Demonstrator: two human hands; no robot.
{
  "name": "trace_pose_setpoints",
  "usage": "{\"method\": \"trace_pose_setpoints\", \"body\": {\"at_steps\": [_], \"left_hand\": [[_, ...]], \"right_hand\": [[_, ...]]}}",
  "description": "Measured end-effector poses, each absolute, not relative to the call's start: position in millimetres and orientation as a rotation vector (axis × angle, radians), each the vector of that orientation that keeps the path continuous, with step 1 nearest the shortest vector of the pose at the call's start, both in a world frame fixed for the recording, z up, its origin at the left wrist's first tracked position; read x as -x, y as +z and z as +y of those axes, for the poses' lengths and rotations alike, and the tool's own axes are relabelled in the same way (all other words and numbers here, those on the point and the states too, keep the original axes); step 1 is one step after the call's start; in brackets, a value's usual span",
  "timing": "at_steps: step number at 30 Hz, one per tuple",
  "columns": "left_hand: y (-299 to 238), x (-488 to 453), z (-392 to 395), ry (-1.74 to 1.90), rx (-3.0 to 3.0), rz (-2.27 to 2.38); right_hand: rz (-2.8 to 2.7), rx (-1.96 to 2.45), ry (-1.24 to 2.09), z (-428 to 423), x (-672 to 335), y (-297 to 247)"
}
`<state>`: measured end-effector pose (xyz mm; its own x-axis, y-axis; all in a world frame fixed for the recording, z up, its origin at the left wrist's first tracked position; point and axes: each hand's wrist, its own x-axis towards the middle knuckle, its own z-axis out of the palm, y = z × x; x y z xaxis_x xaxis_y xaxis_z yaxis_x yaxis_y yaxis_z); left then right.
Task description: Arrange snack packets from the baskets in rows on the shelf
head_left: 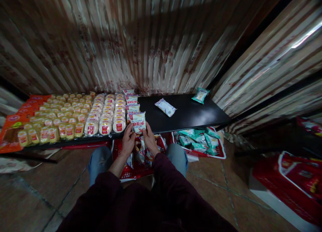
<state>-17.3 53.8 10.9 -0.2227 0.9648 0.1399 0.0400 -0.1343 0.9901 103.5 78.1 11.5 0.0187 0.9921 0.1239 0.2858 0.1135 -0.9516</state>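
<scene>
Both my hands grip a white snack packet with red print and a striped edge, at the front edge of the black shelf. My left hand closes on its left side, and my right hand on its right side. Behind it, similar white packets stand in a row going back. To their left are rows of round wrapped cakes. Below my hands, a red basket between my knees holds more striped packets.
One white packet lies flat on the shelf, and a green packet sits near its right end. Yellow wrapped cakes and orange bags fill the left. A red basket of green packets stands below. Plastic-covered stacks rise behind.
</scene>
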Motion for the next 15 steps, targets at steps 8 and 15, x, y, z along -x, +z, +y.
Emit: {"method": "trace_pose_setpoints", "body": {"at_steps": [8, 15], "left_hand": [[10.6, 19.3, 71.7, 1.454, -1.244, 1.480], [11.2, 19.7, 80.7, 1.440, -1.324, 1.567]], "right_hand": [[-1.477, 1.347, 0.860, 98.2, -94.3, -3.0], [-1.487, 1.367, 0.840, 111.4, -90.6, -8.8]]}}
